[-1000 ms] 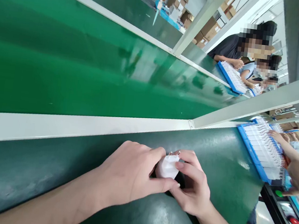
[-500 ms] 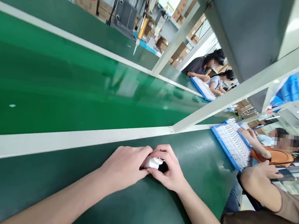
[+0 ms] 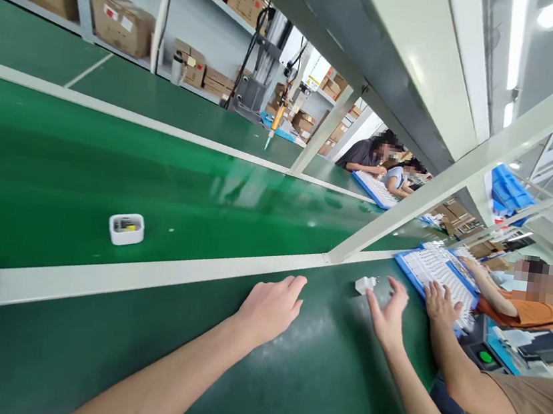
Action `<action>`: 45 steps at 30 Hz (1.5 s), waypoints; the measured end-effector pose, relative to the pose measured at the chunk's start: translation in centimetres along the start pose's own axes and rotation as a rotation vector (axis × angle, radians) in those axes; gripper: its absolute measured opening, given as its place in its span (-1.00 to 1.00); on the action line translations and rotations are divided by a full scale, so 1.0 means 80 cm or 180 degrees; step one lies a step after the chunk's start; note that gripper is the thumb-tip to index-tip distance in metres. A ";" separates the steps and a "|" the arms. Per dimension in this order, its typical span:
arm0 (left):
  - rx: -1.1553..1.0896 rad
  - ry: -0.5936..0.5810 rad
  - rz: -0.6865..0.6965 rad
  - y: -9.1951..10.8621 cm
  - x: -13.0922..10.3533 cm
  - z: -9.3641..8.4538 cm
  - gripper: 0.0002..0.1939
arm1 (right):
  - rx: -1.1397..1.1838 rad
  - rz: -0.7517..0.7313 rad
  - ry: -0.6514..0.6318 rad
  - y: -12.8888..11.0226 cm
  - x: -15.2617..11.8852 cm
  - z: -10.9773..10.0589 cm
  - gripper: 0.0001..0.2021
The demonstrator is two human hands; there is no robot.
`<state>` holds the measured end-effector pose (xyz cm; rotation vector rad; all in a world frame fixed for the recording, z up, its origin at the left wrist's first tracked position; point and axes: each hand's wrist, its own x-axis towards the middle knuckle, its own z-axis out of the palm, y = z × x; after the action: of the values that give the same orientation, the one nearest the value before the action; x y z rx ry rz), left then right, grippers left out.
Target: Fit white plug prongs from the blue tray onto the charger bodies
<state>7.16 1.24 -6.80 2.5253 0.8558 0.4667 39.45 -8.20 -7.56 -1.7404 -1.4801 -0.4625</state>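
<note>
My left hand [image 3: 271,307] hovers over the green bench top, knuckles up. Its thumb and forefinger are a little apart and nothing shows between them; the other fingers are partly hidden. Further right, my right hand [image 3: 388,318] is open, with thumb and fingers spread. Just beyond its thumb tip lies a small white plastic piece [image 3: 364,285] on the bench; whether the thumb touches it I cannot tell. On the bright green belt to the left sits a white, open-topped plastic housing [image 3: 125,237] with dark and yellow parts inside.
A pale metal rail [image 3: 148,270] divides bench and belt, and a slanting post [image 3: 407,213] rises from it. At right, a co-worker's hand [image 3: 440,304] rests at a blue tray [image 3: 412,275] of white parts. A dispenser syringe [image 3: 277,118] hangs beyond the belt.
My hands have parted; the right has moved right and opened, and the white piece they held lies on the bench. The housing has come into view on the belt.
</note>
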 end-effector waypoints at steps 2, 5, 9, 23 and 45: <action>0.0104 0.0045 -0.0069 0.002 0.000 -0.002 -0.61 | 0.0048 -0.0109 0.0220 -0.020 0.002 -0.007 -0.39; 0.0326 -0.0029 -0.0116 0.006 0.002 -0.005 -0.61 | 0.0428 -0.0370 0.0096 -0.081 0.016 0.014 -0.51; 0.0664 -0.0381 0.0233 0.017 -0.009 -0.014 -0.62 | 0.1103 -0.0934 -0.0726 -0.204 0.042 0.090 -0.69; 0.2654 -0.0970 -0.2182 -0.006 -0.343 -0.301 -0.70 | 0.1552 -0.1775 -0.2655 -0.400 0.038 0.221 -0.82; 0.1228 -0.0923 -0.2774 -0.038 -0.355 -0.319 -0.74 | 0.2347 -0.1995 -0.1934 -0.195 -0.041 0.078 -0.57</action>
<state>-26.90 -7.24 8.46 2.1292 1.8931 -0.3653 22.56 -5.51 -8.66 -0.8264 -2.2578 0.3384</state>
